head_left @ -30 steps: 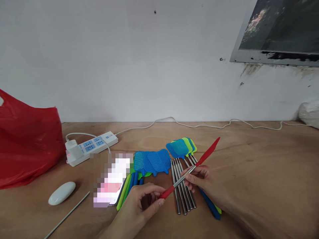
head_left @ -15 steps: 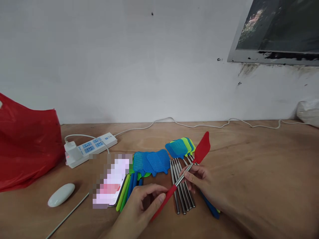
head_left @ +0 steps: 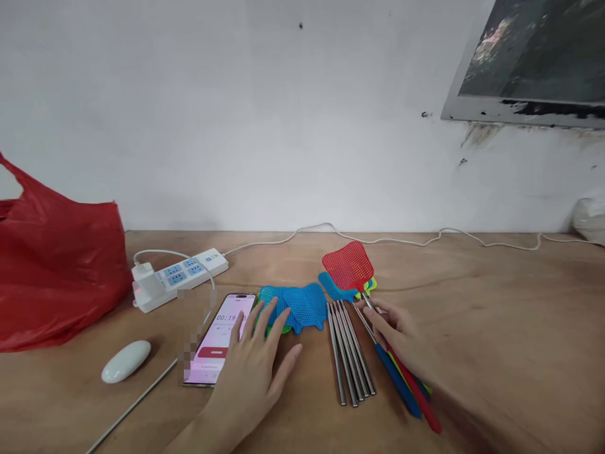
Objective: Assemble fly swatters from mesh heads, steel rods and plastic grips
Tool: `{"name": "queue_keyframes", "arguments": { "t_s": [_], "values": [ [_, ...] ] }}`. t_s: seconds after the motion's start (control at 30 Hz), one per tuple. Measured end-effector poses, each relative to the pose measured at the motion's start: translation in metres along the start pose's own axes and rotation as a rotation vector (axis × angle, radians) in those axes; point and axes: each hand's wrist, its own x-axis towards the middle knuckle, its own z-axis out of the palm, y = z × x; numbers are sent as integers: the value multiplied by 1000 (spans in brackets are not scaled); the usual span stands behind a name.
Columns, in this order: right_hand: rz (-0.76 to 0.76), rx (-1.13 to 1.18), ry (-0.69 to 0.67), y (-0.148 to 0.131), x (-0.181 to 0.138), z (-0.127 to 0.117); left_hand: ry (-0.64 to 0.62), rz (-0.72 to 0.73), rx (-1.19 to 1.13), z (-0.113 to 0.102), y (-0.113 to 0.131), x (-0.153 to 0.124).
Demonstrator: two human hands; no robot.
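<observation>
A red fly swatter (head_left: 350,266) with a metal shaft lies over several blue and yellow-green swatters (head_left: 335,287). My right hand (head_left: 393,328) has its fingers closed around the red swatter's shaft. Left of it, my left hand (head_left: 255,353) is spread open above loose blue swatter heads (head_left: 302,306) and the phone (head_left: 224,334), holding nothing. The handles beneath that hand are hidden. Between my hands, several bare metal rods (head_left: 347,353) lie side by side. Blue handles (head_left: 399,384) of the assembled swatters run toward the front right.
A white power strip (head_left: 182,277) with a plugged-in charger stands at the back left, its cable along the wall. A white computer mouse (head_left: 126,361) and a red plastic bag (head_left: 61,271) are at the left. A grey cable (head_left: 137,403) crosses the front left.
The red swatter has moved down from mid-air onto the pile at the right, still in my right hand. My left hand has let go of its red handle, shifted left and spread its fingers.
</observation>
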Motion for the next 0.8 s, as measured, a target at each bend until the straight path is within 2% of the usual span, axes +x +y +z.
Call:
{"name": "queue_keyframes", "arguments": {
  "t_s": [0.1, 0.2, 0.33, 0.5, 0.8],
  "values": [
    [-39, -124, 5, 13, 3, 2, -71, -22, 27, 9, -9, -3],
    [-165, -289, 97, 31, 8, 1, -97, -18, 25, 9, -12, -4],
    [-264, -486, 130, 43, 11, 0, -57, 13, -65, -1, -6, 1],
    [-315, -692, 179, 43, 10, 0, -147, 40, -217, -13, 3, 8],
    [-386, -747, 178, 45, 13, -1, -268, 51, -329, -17, 9, 12]
  ]
}}
